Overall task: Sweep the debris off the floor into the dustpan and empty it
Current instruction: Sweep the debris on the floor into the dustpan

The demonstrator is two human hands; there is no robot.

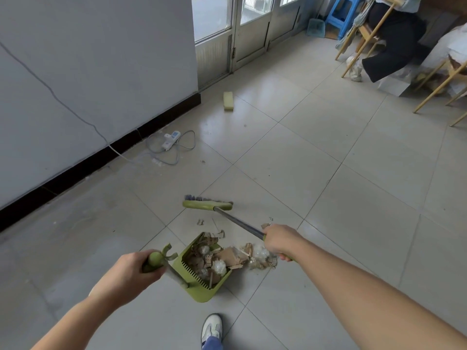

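A green dustpan (199, 290) stands on the tiled floor, holding cardboard scraps and crumpled clear plastic. My left hand (129, 272) grips the green top of its handle. More debris (255, 256), cardboard bits and plastic, lies at the pan's mouth to the right, and a few scraps (200, 221) lie further out. My right hand (280, 242) grips the metal shaft of the green broom (207, 205), whose head sits on the floor beyond the debris, bristles facing away.
A white power strip (171, 140) with looped cable lies by the wall's black skirting at left. A yellow sponge (228, 101) lies near the doorway. A seated person's legs (386, 56) and wooden chair legs are at the far right. My shoe (211, 328) is below the dustpan.
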